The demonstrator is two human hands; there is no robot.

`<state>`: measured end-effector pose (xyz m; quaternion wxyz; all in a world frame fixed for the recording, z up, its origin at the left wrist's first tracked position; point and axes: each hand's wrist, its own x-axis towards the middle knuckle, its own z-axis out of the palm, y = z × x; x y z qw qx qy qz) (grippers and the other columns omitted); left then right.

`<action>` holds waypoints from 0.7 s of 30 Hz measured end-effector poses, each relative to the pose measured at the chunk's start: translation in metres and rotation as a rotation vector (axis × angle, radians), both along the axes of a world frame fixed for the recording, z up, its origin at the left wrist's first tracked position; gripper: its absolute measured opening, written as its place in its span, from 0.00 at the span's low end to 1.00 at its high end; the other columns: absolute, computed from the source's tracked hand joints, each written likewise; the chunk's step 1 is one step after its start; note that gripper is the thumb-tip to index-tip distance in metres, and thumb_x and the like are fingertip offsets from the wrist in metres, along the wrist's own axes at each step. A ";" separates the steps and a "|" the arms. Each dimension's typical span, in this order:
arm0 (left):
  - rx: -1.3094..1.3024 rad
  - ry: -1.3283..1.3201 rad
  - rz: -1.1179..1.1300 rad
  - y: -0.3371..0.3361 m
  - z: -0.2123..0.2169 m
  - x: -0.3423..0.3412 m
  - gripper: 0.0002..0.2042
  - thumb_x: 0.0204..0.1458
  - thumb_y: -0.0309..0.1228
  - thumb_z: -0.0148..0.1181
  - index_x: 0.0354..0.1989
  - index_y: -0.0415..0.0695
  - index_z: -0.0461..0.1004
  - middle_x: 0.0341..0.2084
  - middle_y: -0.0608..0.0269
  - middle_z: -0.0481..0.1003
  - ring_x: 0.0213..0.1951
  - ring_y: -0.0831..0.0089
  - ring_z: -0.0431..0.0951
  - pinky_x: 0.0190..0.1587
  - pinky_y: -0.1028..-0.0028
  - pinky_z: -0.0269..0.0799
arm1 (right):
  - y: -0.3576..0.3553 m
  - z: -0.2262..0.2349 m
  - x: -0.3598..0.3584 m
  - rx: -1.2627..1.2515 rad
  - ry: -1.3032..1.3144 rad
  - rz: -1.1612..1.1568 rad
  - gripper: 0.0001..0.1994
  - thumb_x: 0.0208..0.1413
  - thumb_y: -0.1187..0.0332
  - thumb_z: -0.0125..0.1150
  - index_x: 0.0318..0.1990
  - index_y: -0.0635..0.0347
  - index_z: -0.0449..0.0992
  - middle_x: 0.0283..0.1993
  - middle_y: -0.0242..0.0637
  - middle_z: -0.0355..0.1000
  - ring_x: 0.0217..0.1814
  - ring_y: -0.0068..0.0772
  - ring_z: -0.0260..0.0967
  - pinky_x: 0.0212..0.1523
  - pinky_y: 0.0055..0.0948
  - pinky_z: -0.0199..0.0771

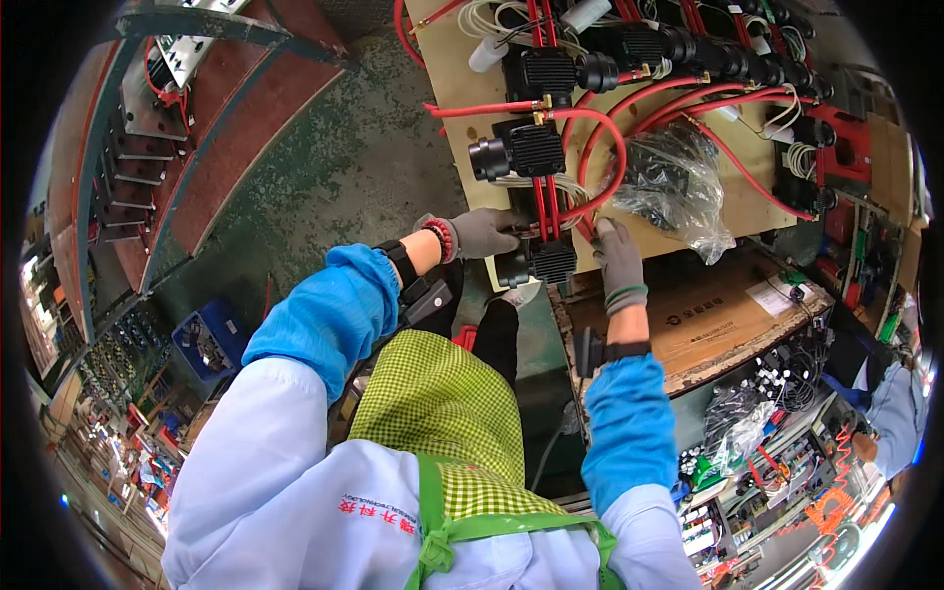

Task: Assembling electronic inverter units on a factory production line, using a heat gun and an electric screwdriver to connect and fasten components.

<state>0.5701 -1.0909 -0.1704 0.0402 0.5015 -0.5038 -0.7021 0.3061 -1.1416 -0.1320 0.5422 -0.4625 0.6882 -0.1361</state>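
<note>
Grey gloves cover both hands at the near end of a light wooden board. My left hand [484, 234] has its fingers closed at the left side of the nearest black finned pump-like unit [553, 261]; what they pinch is hidden. Two upright red tubes [539, 205] run from this unit to another black finned unit [536, 147] behind it. My right hand [619, 258] is right of the nearest unit, fingers curled against a red hose [587, 229]. A looped red hose [619, 162] arches above it. Coiled white cable [570, 189] lies between the two units.
A clear plastic bag of black parts [674, 182] lies on the board [757, 202], with more black units [723, 59] behind. Below stands a cardboard-topped bench [688, 324]. A blue bin [208, 339] and a curved rack [211, 147] are left; another person [895, 418] is far right.
</note>
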 end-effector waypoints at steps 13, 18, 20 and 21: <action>-0.345 -0.327 -0.222 0.011 -0.001 0.005 0.15 0.61 0.41 0.49 0.46 0.46 0.75 0.33 0.48 0.77 0.39 0.48 0.77 0.42 0.56 0.72 | -0.091 0.004 0.012 0.100 -0.790 -0.879 0.12 0.62 0.57 0.56 0.36 0.56 0.72 0.17 0.22 0.58 0.20 0.23 0.59 0.30 0.30 0.71; -0.363 -0.392 -0.262 0.022 0.004 0.023 0.14 0.60 0.41 0.48 0.38 0.45 0.75 0.30 0.48 0.76 0.35 0.47 0.77 0.39 0.54 0.71 | -0.138 0.022 -0.048 0.024 -0.365 -0.429 0.19 0.61 0.52 0.55 0.42 0.62 0.71 0.19 0.26 0.63 0.23 0.29 0.65 0.32 0.33 0.73; -0.403 -0.305 -0.254 0.018 0.021 0.042 0.11 0.59 0.37 0.50 0.40 0.46 0.74 0.30 0.47 0.76 0.36 0.49 0.77 0.40 0.56 0.72 | -0.125 -0.012 -0.114 -0.607 0.681 0.379 0.22 0.62 0.52 0.53 0.48 0.65 0.70 0.28 0.34 0.71 0.31 0.38 0.70 0.37 0.37 0.75; -0.312 -0.350 -0.274 0.025 0.030 0.064 0.10 0.59 0.36 0.51 0.41 0.46 0.74 0.30 0.48 0.76 0.36 0.51 0.78 0.40 0.58 0.72 | -0.116 -0.012 -0.103 -0.608 0.660 0.393 0.22 0.62 0.52 0.53 0.48 0.65 0.70 0.28 0.34 0.71 0.31 0.38 0.70 0.37 0.37 0.75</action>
